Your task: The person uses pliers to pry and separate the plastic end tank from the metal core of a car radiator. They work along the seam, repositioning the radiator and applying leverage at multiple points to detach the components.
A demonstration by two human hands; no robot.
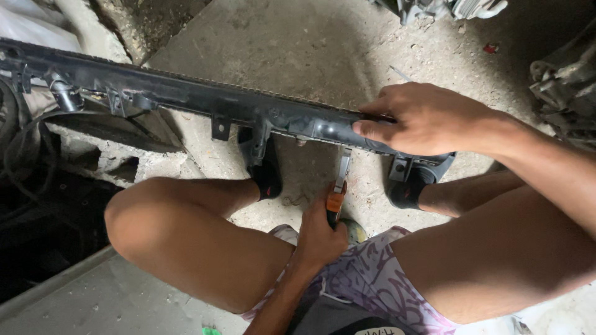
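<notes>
A long black radiator [186, 96] stands on edge across the concrete floor in front of me, seen from above. My right hand [428, 118] grips its top edge near the right end, thumb pressed on the plastic tank. My left hand [320, 239] is closed on the orange handle of a pair of pliers [338, 186], whose metal jaws point up at the underside of the radiator's edge. My knees are bent on either side, and my black sandals [267, 177] rest under the radiator.
Concrete floor [298, 49] with grit and small debris. Black hoses and dark parts [25, 155] lie at the left. Metal engine parts [562, 87] sit at the right edge, more scrap [447, 7] at the top.
</notes>
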